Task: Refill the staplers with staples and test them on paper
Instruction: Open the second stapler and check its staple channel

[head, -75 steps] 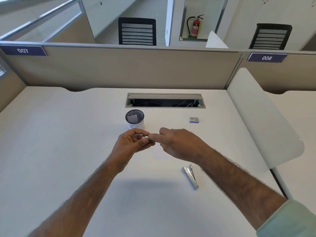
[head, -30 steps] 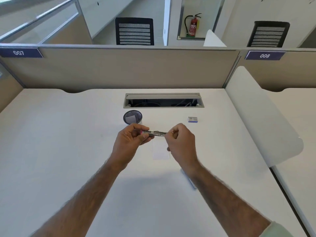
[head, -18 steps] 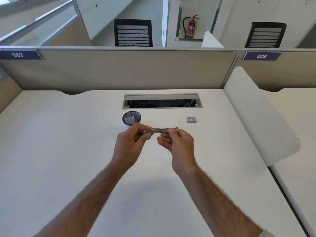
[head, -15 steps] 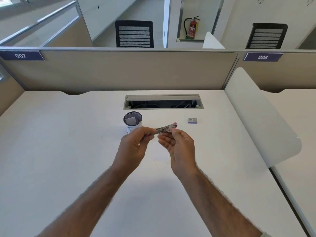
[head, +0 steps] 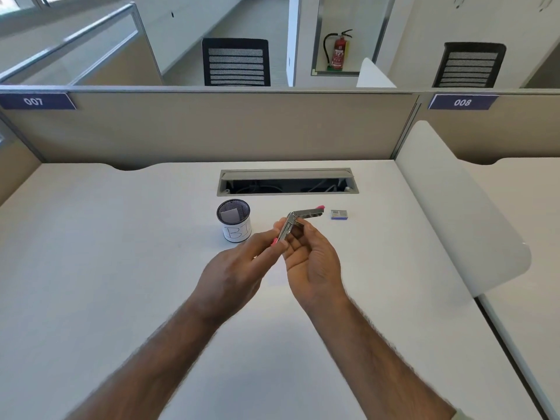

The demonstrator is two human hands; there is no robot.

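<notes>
Your left hand [head: 233, 277] pinches the near, pink-tipped end of the small metal stapler [head: 306, 213], which is folded open at its hinge above the white desk [head: 121, 268], while your right hand [head: 312, 262] curls its fingers round the arm just below the hinge. A mesh cup [head: 234, 224] stands just left of it, and a small staple box [head: 338, 214] lies to its right

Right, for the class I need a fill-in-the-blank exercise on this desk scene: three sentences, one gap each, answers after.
1. The stapler, held in the left hand and the right hand, is hinged ____.
2. The staple box lies on the desk to the ____ of the mesh cup.
3. The blue label at the partition's left end reads ____.
Missing words: open; right; 007.
</notes>
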